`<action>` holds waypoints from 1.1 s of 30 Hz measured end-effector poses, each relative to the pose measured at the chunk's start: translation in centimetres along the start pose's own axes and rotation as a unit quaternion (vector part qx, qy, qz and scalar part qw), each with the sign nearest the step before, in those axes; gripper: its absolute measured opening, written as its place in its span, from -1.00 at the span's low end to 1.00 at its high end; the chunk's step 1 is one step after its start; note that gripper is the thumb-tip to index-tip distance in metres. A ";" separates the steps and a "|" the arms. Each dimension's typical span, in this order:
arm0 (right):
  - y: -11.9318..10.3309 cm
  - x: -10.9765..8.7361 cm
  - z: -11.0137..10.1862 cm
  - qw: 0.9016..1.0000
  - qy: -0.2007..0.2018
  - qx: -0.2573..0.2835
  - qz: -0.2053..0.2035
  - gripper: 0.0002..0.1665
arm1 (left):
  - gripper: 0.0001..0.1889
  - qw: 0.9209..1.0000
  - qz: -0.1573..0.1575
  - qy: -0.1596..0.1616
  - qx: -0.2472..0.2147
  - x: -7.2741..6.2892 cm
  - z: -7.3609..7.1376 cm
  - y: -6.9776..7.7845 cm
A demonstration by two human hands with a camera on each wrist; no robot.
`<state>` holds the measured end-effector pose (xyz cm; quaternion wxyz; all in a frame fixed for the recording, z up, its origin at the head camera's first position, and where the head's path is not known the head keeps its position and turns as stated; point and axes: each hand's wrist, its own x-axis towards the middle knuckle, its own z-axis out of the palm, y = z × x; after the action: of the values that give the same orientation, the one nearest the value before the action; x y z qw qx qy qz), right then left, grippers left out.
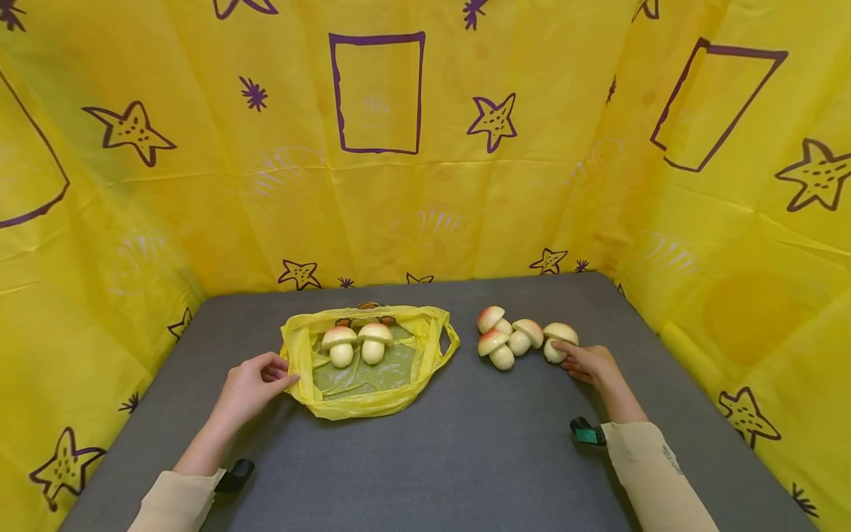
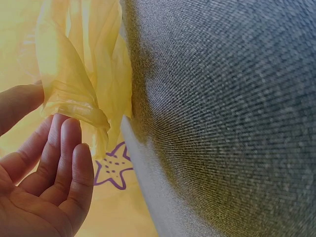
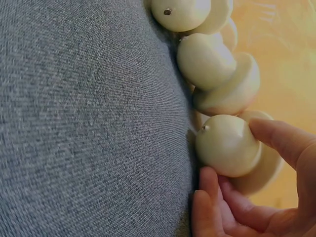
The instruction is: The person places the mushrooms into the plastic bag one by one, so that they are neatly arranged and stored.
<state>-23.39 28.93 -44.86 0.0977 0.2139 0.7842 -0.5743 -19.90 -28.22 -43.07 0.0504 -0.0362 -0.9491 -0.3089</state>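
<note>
A yellow plastic bag [image 1: 359, 405] lies spread on the table with its mouth open upward. Two toy mushrooms, one on the left [image 1: 341, 347] and one on the right [image 1: 374, 343], sit inside it, pale with reddish-tinged caps. At the bag's left rim, my left hand [image 1: 255, 386] pinches the plastic between thumb and fingers; the left wrist view shows the folded edge [image 2: 74, 106] there. My right hand [image 1: 590, 362] holds the rightmost loose mushroom [image 3: 228, 145], thumb on one side and fingers on the other. Close to its left, three similar mushrooms [image 1: 525, 335] lie clustered.
Small orange-brown shapes [image 1: 368, 304] show at the bag's back edge, their kind unclear. The grey table [image 1: 432, 473] is bounded at the back and sides by a yellow patterned cloth [image 1: 452, 222]. A dark strapped device hangs at each wrist.
</note>
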 end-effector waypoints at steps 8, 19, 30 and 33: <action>-0.1 -0.5 -0.5 1.000 -0.009 0.021 -0.003 -0.04 | -0.66 1.000 0.001 0.000 0.000 0.1 0.1 0.0; -0.9 -1.6 -1.5 0.996 -0.021 0.078 -0.028 -0.33 | -0.66 1.000 0.009 0.003 0.004 0.1 0.1 0.1; -1.6 -2.4 -1.8 0.997 -0.018 0.051 -0.057 -0.20 | -0.67 1.000 0.013 0.005 0.003 0.1 0.1 0.1; -1.7 -2.6 -1.7 0.997 -0.015 0.047 -0.065 -0.18 | -0.67 1.000 0.014 0.007 0.002 0.0 0.1 0.1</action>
<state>-21.68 29.56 -41.81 0.0617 0.1581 0.7669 -0.6189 -19.92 -28.07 -43.07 0.0609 -0.0469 -0.9488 -0.3064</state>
